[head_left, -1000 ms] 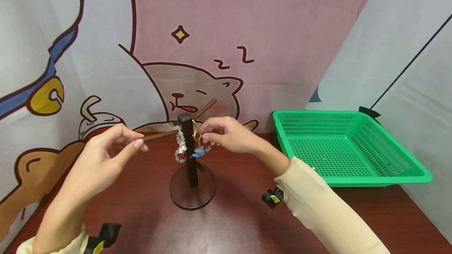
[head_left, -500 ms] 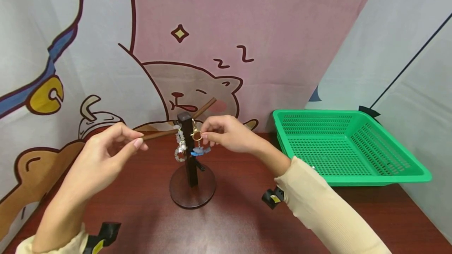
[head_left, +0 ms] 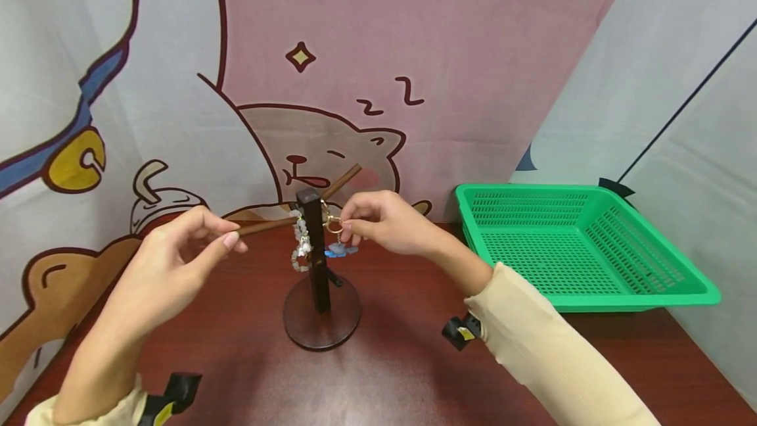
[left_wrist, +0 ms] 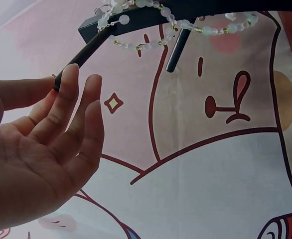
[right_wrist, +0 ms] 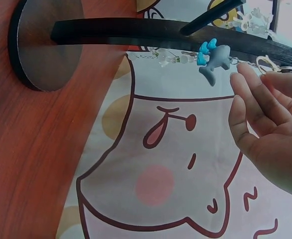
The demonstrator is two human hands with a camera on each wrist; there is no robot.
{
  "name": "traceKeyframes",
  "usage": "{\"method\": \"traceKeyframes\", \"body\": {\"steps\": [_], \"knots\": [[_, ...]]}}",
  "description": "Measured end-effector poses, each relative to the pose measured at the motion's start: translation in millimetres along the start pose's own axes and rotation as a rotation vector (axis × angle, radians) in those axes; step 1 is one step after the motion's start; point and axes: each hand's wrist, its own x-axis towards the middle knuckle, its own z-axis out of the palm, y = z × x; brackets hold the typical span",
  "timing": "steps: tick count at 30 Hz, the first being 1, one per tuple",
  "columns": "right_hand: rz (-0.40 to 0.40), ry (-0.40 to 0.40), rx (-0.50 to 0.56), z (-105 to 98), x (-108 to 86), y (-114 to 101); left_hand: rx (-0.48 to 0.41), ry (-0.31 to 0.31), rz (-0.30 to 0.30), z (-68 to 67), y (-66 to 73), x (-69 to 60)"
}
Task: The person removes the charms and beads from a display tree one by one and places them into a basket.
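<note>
A dark wooden stand [head_left: 321, 288] with a round base stands on the table, its thin wooden pegs projecting near the top. My left hand [head_left: 165, 268] pinches the tip of the left peg [head_left: 266, 225] between thumb and forefinger. Strings of pale beads [left_wrist: 171, 17] with a silver charm hang by the post. Right of the post, my right hand [head_left: 387, 222] pinches the gold ring of a keychain [head_left: 334, 225]. Below the ring dangles a grey-and-blue dolphin-like charm [right_wrist: 217, 59]. Whether the keychain's upper end is looped on a peg, I cannot tell.
A green plastic basket [head_left: 609, 302] sits on the right side of the reddish-brown table [head_left: 402, 367]. Behind everything hangs a cartoon-printed cloth [head_left: 473, 71]. A short lower peg [head_left: 334, 278] sticks out of the post.
My right hand has shifted slightly up and right, drawing the gold ring and charm a little away from the post. The left hand stays on the peg.
</note>
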Motion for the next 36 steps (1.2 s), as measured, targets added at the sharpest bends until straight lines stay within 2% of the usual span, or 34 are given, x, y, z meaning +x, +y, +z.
{"method": "traceKeyframes", "body": {"steps": [15, 24, 36], "knots": [[-0.006, -0.003, -0.002, -4.9, -1.4, -0.4, -0.001, 0.0, -0.007, 0.4, -1.0, 0.0], [0.002, 0.016, -0.041, -9.5, -3.4, -3.6, 0.002, 0.001, -0.008, 0.7, -0.2, 0.2], [-0.013, 0.013, -0.014, -14.1, -4.2, -5.2, -0.015, 0.003, -0.007, 0.6, -0.5, -0.4]]}}
